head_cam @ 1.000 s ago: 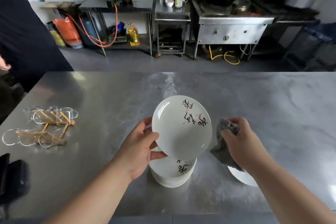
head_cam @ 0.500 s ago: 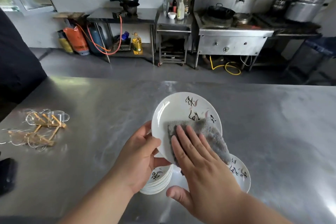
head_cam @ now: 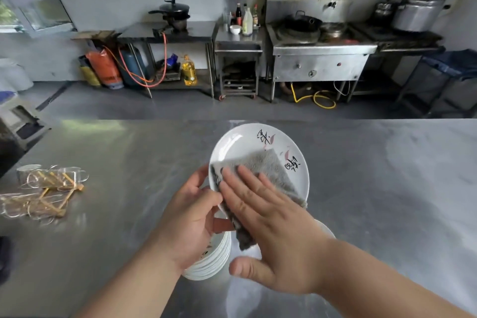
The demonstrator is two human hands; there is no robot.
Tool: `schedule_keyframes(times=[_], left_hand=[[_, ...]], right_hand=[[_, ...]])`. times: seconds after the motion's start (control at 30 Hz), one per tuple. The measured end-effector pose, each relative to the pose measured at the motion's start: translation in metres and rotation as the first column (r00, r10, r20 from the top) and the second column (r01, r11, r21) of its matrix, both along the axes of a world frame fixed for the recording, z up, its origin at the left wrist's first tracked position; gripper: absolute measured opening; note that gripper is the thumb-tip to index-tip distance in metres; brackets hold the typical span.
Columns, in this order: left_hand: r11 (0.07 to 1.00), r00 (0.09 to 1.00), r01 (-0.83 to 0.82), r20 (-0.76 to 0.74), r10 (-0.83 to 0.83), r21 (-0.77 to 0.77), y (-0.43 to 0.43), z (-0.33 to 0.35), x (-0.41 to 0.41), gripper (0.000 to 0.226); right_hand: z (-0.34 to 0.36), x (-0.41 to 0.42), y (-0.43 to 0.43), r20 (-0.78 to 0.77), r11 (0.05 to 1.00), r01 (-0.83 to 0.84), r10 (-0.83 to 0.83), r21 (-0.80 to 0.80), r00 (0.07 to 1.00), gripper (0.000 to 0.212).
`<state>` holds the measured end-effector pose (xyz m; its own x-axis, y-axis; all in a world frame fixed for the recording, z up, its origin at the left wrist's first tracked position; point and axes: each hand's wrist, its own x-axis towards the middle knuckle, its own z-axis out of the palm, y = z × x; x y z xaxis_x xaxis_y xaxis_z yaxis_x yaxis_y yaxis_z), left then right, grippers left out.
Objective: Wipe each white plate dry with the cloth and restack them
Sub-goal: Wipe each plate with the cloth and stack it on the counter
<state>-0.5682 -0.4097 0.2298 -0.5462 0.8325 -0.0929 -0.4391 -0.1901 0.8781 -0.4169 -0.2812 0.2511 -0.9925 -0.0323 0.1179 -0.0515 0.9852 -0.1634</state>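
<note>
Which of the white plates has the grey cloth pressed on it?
The round white plate with black brush marks, held tilted by the left hand; the right hand presses the grey cloth on it. The stacked plates lie below.

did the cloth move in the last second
Yes. The cloth went left, from right of the stack on the table onto the held plate, where the right hand presses it flat.

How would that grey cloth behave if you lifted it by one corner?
Probably floppy: the grey cloth drapes over the plate's rim and hangs below it. Its fuzzy surface suggests it is not slippery; flat fingers of the right hand alone pin it.
</note>
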Motion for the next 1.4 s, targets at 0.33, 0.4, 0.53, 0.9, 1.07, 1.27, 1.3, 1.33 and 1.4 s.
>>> schedule_keyframes(times=[0.33,0.4,0.53,0.9,1.07,1.27,1.3,1.33,1.4], left_hand=[[0.998,0.999,0.053,-0.007,-0.053,0.015,0.002,0.004,0.000,0.058],[1.000,1.000,0.025,-0.015,-0.025,0.015,0.003,0.008,-0.005,0.054],[1.000,0.999,0.026,0.034,-0.025,-0.014,-0.002,0.001,-0.007,0.048],[1.000,0.997,0.026,0.070,-0.025,-0.014,0.000,0.001,0.000,0.055],[0.999,0.996,0.035,0.088,-0.032,-0.035,-0.005,-0.003,-0.002,0.053],[0.996,0.994,0.086,0.065,-0.085,-0.013,-0.006,0.000,0.005,0.054],[0.997,0.994,0.078,0.073,-0.077,-0.005,-0.004,0.002,0.004,0.056],[0.998,0.994,0.064,0.092,-0.064,0.000,-0.002,0.003,0.003,0.057],[0.999,0.993,0.034,0.113,-0.034,-0.003,0.001,0.004,0.001,0.055]], right_hand=[[0.028,-0.009,0.021,0.032,0.967,0.223,-0.229,0.124,0.973,0.097],[0.017,-0.002,0.003,0.026,0.991,0.125,-0.126,0.055,0.992,0.097],[-0.001,0.011,-0.010,0.043,0.994,0.061,-0.065,0.089,0.997,0.097],[0.008,0.010,-0.001,0.074,0.953,0.293,-0.298,0.077,0.952,0.099],[-0.001,0.018,-0.014,0.105,0.968,0.237,-0.244,0.082,0.964,0.097],[0.026,0.005,0.033,0.065,0.872,0.445,-0.466,0.205,0.882,0.095],[0.023,0.006,0.027,0.072,0.891,0.421,-0.437,0.170,0.896,0.097],[0.018,0.008,0.017,0.077,0.917,0.379,-0.390,0.128,0.918,0.100],[0.004,0.017,-0.009,0.079,0.961,0.273,-0.275,0.035,0.958,0.101]])
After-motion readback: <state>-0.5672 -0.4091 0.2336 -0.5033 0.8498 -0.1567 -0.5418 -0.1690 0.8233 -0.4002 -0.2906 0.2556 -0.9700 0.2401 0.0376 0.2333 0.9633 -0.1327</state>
